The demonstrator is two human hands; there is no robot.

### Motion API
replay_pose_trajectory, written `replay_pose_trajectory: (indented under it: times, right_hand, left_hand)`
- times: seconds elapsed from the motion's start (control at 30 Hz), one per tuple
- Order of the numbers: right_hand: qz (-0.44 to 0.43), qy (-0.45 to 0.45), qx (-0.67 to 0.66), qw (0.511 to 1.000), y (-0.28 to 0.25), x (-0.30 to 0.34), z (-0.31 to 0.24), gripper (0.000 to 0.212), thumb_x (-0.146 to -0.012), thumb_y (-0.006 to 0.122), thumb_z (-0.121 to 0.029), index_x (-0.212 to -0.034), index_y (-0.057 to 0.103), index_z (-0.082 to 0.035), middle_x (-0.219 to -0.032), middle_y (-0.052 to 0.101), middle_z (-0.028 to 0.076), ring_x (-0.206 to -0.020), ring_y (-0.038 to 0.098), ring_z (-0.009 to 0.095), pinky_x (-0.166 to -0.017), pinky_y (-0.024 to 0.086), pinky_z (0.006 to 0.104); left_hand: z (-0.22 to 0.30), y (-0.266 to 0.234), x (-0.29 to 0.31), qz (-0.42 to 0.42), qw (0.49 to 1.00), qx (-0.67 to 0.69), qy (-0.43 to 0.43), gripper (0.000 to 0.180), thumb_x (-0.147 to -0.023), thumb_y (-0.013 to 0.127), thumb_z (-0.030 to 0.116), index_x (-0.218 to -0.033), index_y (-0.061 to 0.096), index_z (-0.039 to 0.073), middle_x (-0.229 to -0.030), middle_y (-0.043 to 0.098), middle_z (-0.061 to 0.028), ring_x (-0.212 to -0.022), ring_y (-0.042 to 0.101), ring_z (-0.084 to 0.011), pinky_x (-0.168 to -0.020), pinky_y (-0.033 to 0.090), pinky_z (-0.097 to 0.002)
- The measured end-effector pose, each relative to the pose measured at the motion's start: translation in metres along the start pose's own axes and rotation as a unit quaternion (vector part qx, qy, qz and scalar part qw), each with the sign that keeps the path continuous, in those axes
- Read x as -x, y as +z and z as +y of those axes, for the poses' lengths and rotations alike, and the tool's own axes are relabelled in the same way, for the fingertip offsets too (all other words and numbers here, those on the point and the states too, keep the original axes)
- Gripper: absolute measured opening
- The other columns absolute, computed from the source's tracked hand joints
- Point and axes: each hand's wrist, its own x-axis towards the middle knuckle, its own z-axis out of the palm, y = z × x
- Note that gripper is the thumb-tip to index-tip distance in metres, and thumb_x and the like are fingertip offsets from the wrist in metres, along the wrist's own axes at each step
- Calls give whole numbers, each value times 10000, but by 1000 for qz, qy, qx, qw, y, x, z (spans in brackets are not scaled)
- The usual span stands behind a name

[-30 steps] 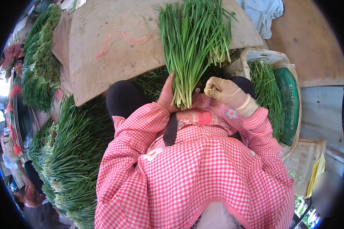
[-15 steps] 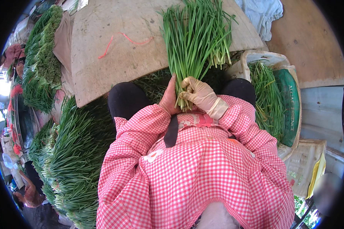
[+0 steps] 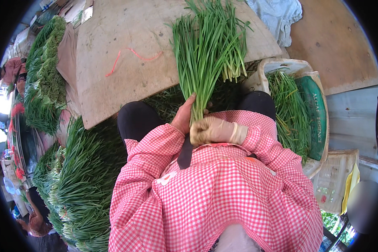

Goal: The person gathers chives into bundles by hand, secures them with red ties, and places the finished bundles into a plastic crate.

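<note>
A bunch of garlic chives (image 3: pixel 199 63) stretches away from my lap, its green leaves fanned out over a wooden board. My bare left hand (image 3: pixel 184 116) is closed around its pale stems, with the thumb along the near side. Just below, my gloved right hand (image 3: pixel 214 130) is curled over the cut stem ends and hides them. To the right of the held stems, a smaller group of chives (image 3: pixel 233 65) lies on the board with its pale ends toward me.
The wooden board (image 3: pixel 113 38) carries a loose red tie (image 3: pixel 134 54). Heaped chives (image 3: pixel 82 189) rise at my left. On my right stands a white crate (image 3: pixel 262 73) of chives with a green sack (image 3: pixel 317 113). A pale blue cloth (image 3: pixel 281 19) lies farther back. Another person's arm (image 3: pixel 38 214) shows far left.
My right hand has gone from a pinch beside the stems to a fist over their lower ends. My left hand keeps its hold. The whole view has shifted slightly.
</note>
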Motion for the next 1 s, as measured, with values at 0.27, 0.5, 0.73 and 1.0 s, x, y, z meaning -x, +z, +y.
replay_pose_trajectory:
  times: [0.27, 0.5, 0.73, 1.0]
  right_hand:
    - [97, -168, 10, 981, -38, 54, -30, 175, -840, 541, -66, -1000, 509, -4, -746, 494, 3, -621, 451, 64, -548, 381, 203]
    - [293, -75, 116, 946, -57, 26, -14, 523, -808, 647, -343, -1140, 465, 17, -759, 540, 14, -618, 466, 69, -552, 402, 227]
    - [450, -69, 77, 887, -99, 14, -53, 216, -808, 628, -240, -877, 621, -36, -628, 506, -16, -455, 372, 70, -399, 297, 217]
    - [405, -452, -305, 734, -182, 124, -81, 297, -893, 490, -152, -1161, 518, -27, -1030, 587, 47, -905, 550, 114, -821, 432, 196]
  left_hand:
    - [-3, 6, 8, 67, 992, -103, 17, 296, -874, 542, 330, -1025, 560, 76, -772, 580, -49, -613, 553, -150, -531, 495, -296]
    - [-4, 7, 11, 59, 955, -236, 169, 199, -821, 615, 166, -970, 537, 60, -767, 567, -26, -610, 534, -131, -536, 448, -264]
    - [-5, 5, 23, 63, 924, -302, 227, 204, -800, 647, 130, -957, 545, 50, -769, 566, -20, -587, 525, -117, -526, 436, -248]
    - [1, 8, 28, 23, 965, -207, 158, 260, -778, 687, 168, -964, 543, 58, -763, 567, -33, -588, 538, -129, -524, 454, -255]
